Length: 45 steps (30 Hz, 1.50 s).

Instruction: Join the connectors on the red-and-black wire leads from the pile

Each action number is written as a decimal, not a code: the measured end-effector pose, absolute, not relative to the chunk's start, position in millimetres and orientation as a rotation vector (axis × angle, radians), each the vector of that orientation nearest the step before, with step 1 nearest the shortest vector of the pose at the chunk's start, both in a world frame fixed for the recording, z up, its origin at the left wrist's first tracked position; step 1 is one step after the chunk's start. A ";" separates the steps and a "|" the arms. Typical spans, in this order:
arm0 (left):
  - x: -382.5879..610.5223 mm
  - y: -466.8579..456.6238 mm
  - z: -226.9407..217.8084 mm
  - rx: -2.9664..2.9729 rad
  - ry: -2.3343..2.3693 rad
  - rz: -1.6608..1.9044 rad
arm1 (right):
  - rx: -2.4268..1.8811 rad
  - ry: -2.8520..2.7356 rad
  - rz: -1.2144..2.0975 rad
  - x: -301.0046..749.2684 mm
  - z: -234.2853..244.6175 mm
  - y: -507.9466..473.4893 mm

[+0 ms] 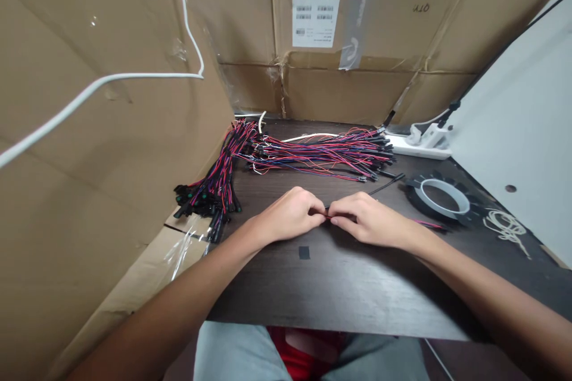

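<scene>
My left hand [292,213] and my right hand [369,217] meet over the middle of the dark table, thumb and forefinger pinched on each. A thin wire harness runs between the fingertips, mostly covered by them. Its red wire ends [429,224] stick out to the right behind my right wrist. A black cable piece [388,184] shows beyond my right hand; whether it belongs to the same harness is unclear. In front of my hands a small black tape square [304,252] lies flat on the table.
Behind lies a bundle of red, black and blue wires [322,153]; another bundle with black connectors [214,190] is at left. To the right are a roll with black tape pieces [442,197], a coiled string [504,226] and a power strip [420,146]. Cardboard [250,86] encloses the back and left.
</scene>
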<state>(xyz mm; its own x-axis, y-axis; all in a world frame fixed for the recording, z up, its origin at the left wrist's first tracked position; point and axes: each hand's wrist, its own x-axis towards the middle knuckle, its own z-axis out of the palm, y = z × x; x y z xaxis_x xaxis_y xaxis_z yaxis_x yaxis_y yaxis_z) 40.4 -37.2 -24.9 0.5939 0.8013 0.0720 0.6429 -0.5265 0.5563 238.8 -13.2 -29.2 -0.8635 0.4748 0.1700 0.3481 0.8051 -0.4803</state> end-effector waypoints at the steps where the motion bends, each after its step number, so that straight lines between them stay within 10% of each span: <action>1: 40.6 -37.6 -24.5 2.357 1.155 0.442 | -0.625 -2.718 0.596 239.2 -31.6 -12.8; 33: 42.1 -39.4 -25.7 2.531 1.250 0.316 | -0.694 -2.635 0.743 253.1 -17.6 6.8; 38: 39.6 -37.2 -23.1 2.540 1.293 0.265 | -1.596 -2.404 0.105 316.3 3.9 44.7; 45: 39.6 -35.8 -24.1 2.514 1.275 0.289 | -1.949 -2.422 0.414 348.4 3.6 59.4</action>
